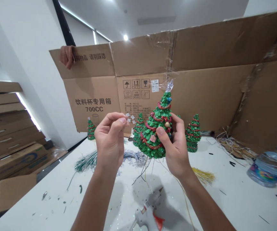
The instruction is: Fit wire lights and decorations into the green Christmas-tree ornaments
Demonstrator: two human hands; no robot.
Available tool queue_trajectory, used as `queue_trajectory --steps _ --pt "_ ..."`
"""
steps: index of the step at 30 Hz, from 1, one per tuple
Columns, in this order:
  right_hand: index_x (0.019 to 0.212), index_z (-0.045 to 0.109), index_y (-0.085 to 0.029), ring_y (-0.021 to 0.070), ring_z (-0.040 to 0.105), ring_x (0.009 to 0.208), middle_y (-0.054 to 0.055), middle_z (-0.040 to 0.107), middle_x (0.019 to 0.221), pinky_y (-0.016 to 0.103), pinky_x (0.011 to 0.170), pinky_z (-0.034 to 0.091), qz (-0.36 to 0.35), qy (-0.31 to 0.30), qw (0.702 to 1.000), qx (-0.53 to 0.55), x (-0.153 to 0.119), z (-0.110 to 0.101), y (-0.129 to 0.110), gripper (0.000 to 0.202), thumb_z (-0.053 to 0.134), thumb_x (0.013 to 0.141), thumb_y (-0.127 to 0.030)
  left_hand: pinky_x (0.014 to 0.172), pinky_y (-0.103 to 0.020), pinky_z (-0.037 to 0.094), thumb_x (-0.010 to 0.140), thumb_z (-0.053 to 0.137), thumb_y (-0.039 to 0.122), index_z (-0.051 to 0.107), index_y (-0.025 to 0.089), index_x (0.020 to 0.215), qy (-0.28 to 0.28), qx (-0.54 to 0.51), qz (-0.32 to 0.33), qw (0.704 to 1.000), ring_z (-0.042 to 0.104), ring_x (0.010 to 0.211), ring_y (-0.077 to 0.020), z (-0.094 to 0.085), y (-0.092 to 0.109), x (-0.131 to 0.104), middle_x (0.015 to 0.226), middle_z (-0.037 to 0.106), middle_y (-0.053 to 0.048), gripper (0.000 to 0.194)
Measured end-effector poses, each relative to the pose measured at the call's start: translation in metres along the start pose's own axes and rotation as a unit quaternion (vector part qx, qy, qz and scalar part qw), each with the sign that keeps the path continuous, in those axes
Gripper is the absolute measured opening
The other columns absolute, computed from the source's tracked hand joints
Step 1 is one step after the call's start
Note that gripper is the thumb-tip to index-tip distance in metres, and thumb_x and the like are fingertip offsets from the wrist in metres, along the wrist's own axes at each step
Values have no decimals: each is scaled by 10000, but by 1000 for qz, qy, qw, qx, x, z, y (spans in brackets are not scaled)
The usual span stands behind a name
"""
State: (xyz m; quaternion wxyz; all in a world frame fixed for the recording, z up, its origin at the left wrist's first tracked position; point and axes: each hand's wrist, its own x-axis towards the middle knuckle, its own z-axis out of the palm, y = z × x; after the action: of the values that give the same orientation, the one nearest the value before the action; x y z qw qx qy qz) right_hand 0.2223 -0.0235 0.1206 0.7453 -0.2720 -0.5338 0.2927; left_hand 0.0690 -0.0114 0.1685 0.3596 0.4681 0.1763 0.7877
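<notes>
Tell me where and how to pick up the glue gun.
Probably by the handle, from the side nearest you. The glue gun lies on its side, handle toward you, nozzle pointing away. The red trigger sits to the handle's right, where fingers could wrap it.

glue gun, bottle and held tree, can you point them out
Glue gun (148,219): head view, on its grey body.
Bottle (264,174): head view, on the label around its side.
Held tree (150,126): head view, on the green branches midway up.

Grn, red-trimmed tree (151,130) tilts above tbl (54,199), pale sqs (133,117) nearby.
</notes>
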Motion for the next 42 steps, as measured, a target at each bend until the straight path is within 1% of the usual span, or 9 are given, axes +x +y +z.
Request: queue_trajectory --steps 4,9,14,18,23,28,32,37,42 --pt "1381 538 -320 217 682 1035 46 669 1194 384 869 621 1 2 1000 0 1 0 1 523 755 947 -515 708 -170 547 698 877 163 785 216 763 22 10 -10 1000 586 674 -68 0 0 0 791 713 14 124" --pt "1391 531 -330 198 697 939 21 672 1110 383 836 636 16 -15 999 36 -1 0 1 522 762 952 -494 692 -176 533 673 886 171 772 234 752 42 22 -18 999 601 682 -72 1 1 1 795 728 23 153" --pt "1406 532 -341 220 692 1061 33 669 1183 402 911 624 15 -11 999 26 -2 -1 2 530 770 955 -482 689 -196 523 684 887 183 783 239 760 55 39 -16 998 587 684 -79 1 2 0 790 724 21 140" --pt "1397 535 -329 226 683 1060 43 670 1189 394 877 624 11 -8 1000 16 -3 0 1 526 763 955 -498 682 -198 514 688 897 190 792 241 770 68 53 -16 996 569 677 -78 1 2 0 798 724 20 142" --pt "1383 541 -336 220 677 1034 31 671 1132 369 820 624 15 -10 1000 22 -3 2 0 513 764 954 -506 680 -172 503 678 923 192 796 228 775 73 54 -17 996 541 654 -63 1 2 -1 754 698 31 164" --pt "1388 534 -329 219 687 1016 45 678 1188 379 822 623 7 -14 1000 12 -3 1 0 507 749 962 -499 678 -158 503 656 939 176 805 208 775 76 37 -24 996 540 657 -55 2 3 -1 768 698 22 182" --pt "1407 511 -329 215 699 949 44 687 1168 388 800 629 14 -22 1000 9 -3 1 0 514 733 975 -497 672 -172 505 671 936 181 805 214 793 70 40 -28 996 543 666 -64 1 2 -1 793 693 16 183" --pt "1399 529 -326 223 691 1034 52 682 1204 389 843 629 9 -14 1000 8 -3 1 0 528 755 958 -507 656 -172 491 672 940 180 790 218 791 69 48 -37 996 546 697 -75 1 3 -1 821 679 13 195" --pt "1391 527 -328 225 697 1014 52 683 1205 397 835 637 3 -16 1000 5 -3 1 0 506 743 968 -505 635 -173 483 650 954 187 772 222 794 65 51 -45 996 544 695 -75 3 5 -2 830 672 19 235"
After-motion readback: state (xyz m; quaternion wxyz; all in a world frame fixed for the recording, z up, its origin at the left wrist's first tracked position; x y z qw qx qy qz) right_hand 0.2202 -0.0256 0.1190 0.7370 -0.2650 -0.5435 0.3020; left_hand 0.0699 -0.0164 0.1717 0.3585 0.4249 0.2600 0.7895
